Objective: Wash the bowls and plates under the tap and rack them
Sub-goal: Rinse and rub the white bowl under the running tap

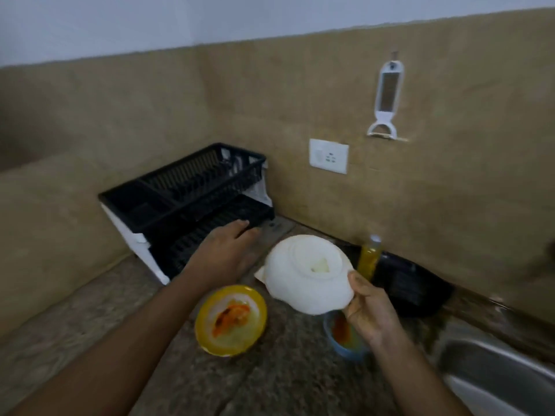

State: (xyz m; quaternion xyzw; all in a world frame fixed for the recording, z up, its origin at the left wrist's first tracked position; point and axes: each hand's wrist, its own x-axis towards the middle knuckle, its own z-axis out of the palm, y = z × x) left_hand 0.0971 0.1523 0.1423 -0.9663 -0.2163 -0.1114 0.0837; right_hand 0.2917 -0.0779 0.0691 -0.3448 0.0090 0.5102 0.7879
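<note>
A: Right hand fingers pinching white bowl rim, centre frame. Left hand fingers relaxed, flat.
B: Best carried level to sink, four o'clock; rack, ten o'clock.

I see a white bowl held bottom-up and tilted in the air above the counter, its round foot ring facing me; it looks blurred. Below and left of it a yellow plate lies flat on the speckled counter, smeared with orange-red sauce. Just right of the plate, partly hidden, a small blue bowl sits upright with the same orange residue inside. At the back left stands a black two-tier dish rack on white side supports, against the tan wall, both tiers bare.
</note>
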